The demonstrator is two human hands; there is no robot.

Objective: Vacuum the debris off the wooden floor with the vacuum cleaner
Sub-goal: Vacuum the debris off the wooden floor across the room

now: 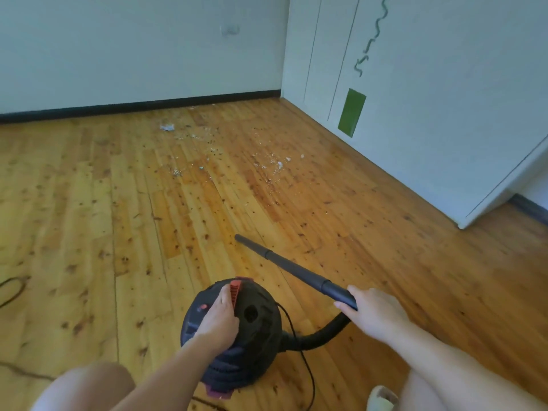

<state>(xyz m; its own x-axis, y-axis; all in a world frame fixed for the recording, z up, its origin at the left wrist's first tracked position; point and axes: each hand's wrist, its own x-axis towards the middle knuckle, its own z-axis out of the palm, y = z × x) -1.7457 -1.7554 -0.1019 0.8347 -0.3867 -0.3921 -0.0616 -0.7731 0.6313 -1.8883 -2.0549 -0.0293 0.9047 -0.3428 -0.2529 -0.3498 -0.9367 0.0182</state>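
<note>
Vacuum cleaner [255, 318]: black round canister, standing on the wooden floor [89, 203] near you, centre of the view, between your knees.
- Your left hand [218, 318] lies on top of it, fingers curled round the red handle [236, 293], thumb lying along it.
- Your right hand [372, 311] is clenched round the near end of the black wand [284, 262]. The wand slants away to the far left. Whether its tip touches the boards cannot be told.
- The hose [320, 336] bends from the canister's right side up to the wand.
- A thin black cord [308, 372] trails on the floor just right of the canister.

Debris [207, 143]: pale crumbs and dark specks scattered on the far boards, well apart from the wand tip and close to the black baseboard [142, 106].

Right: white panels with a green rectangle [352, 112]. Left edge: a dark cable loop [12, 289].
</note>
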